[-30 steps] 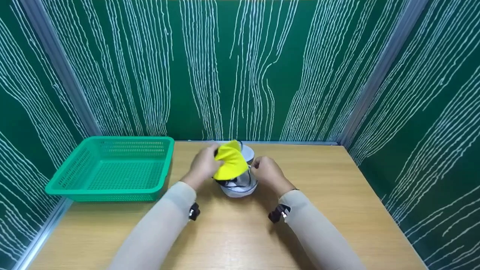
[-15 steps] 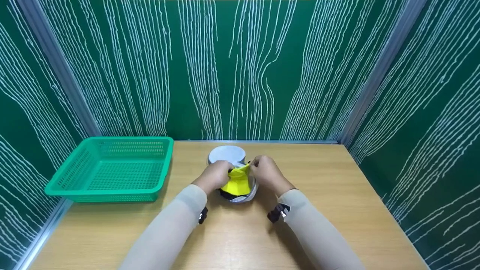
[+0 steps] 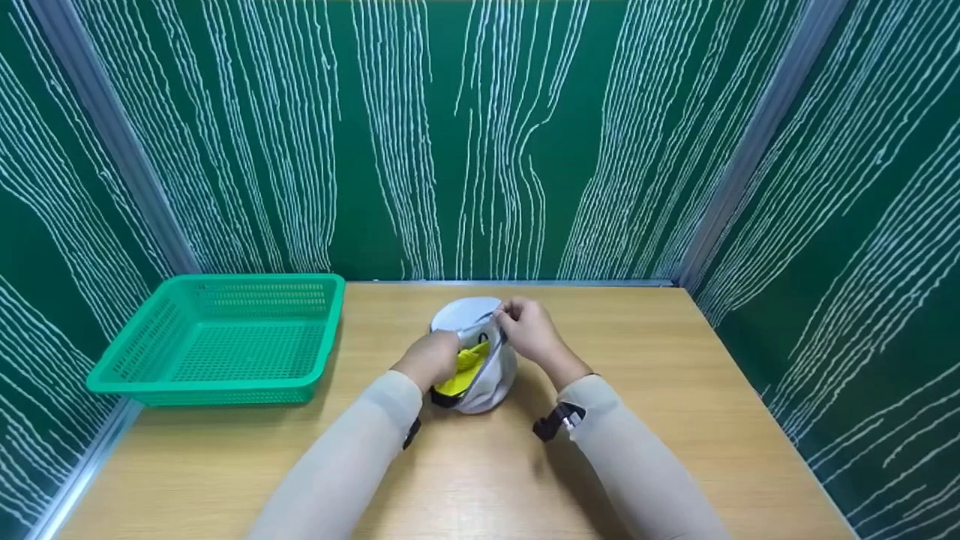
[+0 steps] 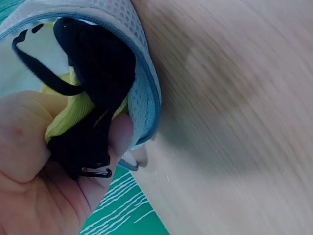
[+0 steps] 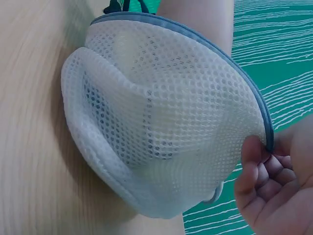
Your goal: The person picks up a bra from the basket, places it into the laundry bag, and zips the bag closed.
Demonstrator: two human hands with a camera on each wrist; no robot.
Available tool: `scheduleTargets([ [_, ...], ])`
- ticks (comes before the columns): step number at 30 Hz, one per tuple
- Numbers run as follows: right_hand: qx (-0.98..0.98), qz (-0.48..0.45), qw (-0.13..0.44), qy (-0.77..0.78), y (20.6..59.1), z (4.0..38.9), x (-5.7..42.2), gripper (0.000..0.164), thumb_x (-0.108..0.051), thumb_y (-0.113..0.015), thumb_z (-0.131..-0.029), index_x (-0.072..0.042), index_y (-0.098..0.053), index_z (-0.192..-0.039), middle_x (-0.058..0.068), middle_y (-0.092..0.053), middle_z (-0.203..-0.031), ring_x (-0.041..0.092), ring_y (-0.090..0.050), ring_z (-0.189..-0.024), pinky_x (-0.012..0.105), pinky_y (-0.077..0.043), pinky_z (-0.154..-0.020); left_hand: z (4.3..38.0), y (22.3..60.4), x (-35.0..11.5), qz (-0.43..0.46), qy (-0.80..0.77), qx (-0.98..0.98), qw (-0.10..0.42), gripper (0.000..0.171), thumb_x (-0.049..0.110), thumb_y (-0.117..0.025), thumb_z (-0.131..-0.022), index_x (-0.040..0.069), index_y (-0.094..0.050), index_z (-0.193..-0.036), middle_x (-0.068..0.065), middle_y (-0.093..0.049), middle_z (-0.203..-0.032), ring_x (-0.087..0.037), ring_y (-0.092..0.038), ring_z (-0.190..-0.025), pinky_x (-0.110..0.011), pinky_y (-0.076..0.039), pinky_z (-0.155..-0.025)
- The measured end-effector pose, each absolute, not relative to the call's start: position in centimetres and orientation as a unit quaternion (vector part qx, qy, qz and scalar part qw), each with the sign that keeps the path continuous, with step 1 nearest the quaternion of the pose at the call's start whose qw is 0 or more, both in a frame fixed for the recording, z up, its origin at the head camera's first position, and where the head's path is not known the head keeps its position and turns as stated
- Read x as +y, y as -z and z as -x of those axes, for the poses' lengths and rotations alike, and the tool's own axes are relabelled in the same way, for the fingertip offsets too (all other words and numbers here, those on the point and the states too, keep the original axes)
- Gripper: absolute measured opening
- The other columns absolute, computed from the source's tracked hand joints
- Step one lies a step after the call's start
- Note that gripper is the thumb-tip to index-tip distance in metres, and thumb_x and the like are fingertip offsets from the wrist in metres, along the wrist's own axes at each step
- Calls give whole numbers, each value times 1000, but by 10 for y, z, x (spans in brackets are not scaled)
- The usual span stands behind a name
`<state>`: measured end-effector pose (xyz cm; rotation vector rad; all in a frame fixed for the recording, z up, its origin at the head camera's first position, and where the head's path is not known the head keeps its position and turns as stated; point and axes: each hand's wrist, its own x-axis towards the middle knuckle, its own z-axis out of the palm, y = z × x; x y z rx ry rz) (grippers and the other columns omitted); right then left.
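Note:
A white mesh laundry bag (image 3: pixel 495 382) with a grey-blue zip edge (image 5: pixel 266 117) is on the table, its mouth gaping toward the left. Inside the mouth lies a yellow and black bra (image 3: pixel 465 371). My left hand (image 3: pixel 433 356) reaches in at the opening and grips the bra, thumb and fingers round its yellow fabric and black band. In the left wrist view a black strap (image 4: pixel 41 73) loops up inside the bag, and a small hook (image 4: pixel 96 172) hangs over my fingers. My right hand (image 3: pixel 531 328) pinches the bag's zip edge at the upper right.
A green plastic basket (image 3: pixel 210 385) with slotted walls stands at the left on the wooden table (image 3: pixel 480 480). Green panels with white wavy lines (image 3: pixel 495 135) enclose the back and both sides.
My left hand has brought the bra down and right, into the bag. The bag's mouth has turned leftward, and my right hand has drawn its edge up slightly.

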<state>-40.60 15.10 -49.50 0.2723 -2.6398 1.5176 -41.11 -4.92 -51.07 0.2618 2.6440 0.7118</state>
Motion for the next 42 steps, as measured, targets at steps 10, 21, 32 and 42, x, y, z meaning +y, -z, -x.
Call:
scheduleTargets([
  [10,-883,-75,1,-463,508,410,154,11,-11,-68,-111,-6,-77,-109,13,-77,-110,24,-67,-101,31,-62,-88,383,492,-83,-39,-392,915,91,57,43,-67,-115,4,-62,-156,-14,-72,-144,-29,-71,-117,-48,-61,-112],
  [21,-878,-25,-40,-476,515,412,162,13,-16,-65,-114,-13,-78,-116,11,-75,-121,28,-67,-117,40,-61,-108,389,510,-115,-6,-434,888,153,29,7,-54,-115,-5,-74,-98,-7,-67,-70,-13,-61,-50,-24,-55,-51],
  [32,-882,-31,-54,-467,518,411,163,14,-18,-64,-114,-12,-77,-116,10,-75,-120,28,-66,-115,43,-60,-110,389,517,-112,-17,-437,880,187,45,23,-62,-114,15,-67,-70,-4,-65,-63,-14,-57,-52,-27,-48,-51],
  [42,-880,-30,-57,-471,522,412,164,12,-21,-68,-113,-13,-77,-115,10,-75,-119,29,-66,-114,42,-60,-105,390,518,-110,7,-465,861,207,35,14,-66,-107,15,-71,-73,-3,-65,-68,-18,-53,-59,-31,-42,-56],
])
